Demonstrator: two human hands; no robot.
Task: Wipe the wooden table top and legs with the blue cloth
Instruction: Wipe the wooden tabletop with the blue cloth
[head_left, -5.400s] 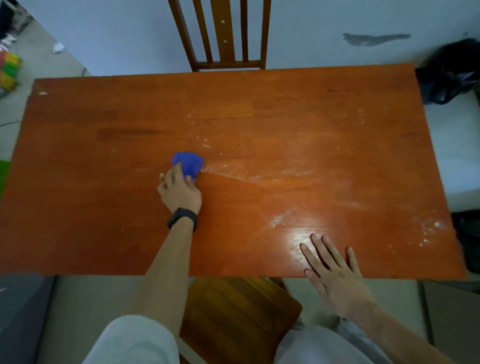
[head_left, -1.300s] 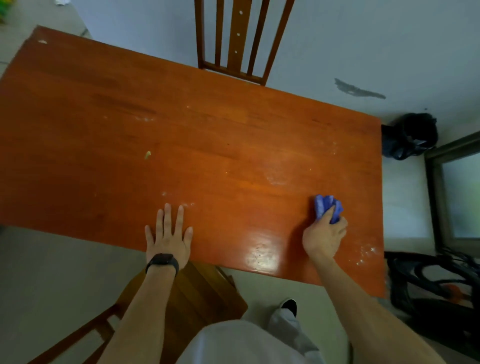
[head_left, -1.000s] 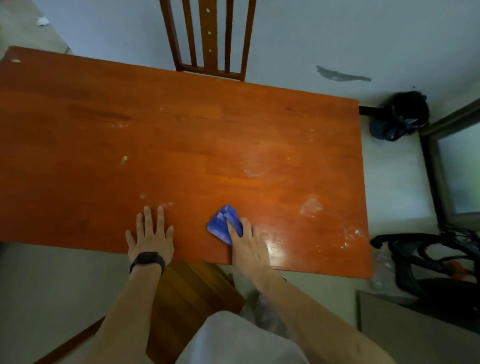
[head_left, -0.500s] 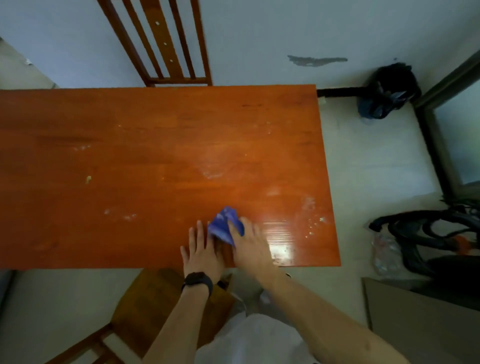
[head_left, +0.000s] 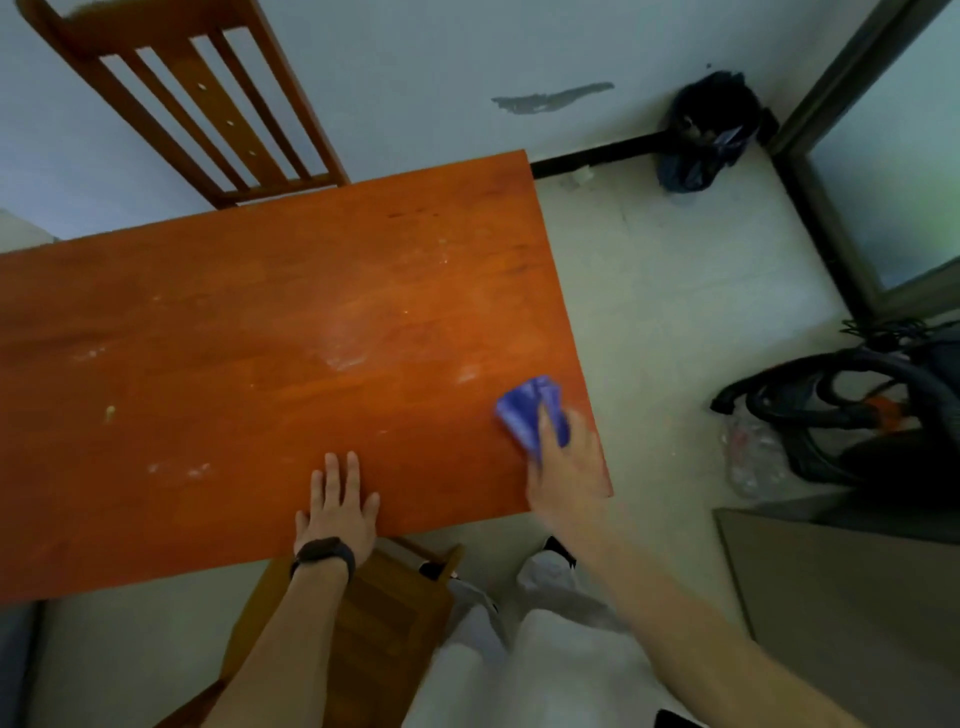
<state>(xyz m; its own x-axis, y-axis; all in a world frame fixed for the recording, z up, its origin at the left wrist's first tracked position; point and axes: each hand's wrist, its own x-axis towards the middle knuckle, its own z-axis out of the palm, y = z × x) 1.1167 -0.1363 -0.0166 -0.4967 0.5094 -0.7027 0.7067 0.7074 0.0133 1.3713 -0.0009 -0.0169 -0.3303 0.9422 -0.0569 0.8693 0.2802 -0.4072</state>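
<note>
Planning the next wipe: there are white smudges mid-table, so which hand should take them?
The right hand: it already holds the blue cloth beside the white smudges. The left hand lies flat and empty at the near edge.

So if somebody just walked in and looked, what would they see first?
Probably the big orange wooden table filling the left and middle, with pale dusty smudges across it. Next, the bright blue cloth near the table's right edge, pressed down by the right hand, while the left hand lies flat at the near edge. A wooden chair stands behind the table.
</note>
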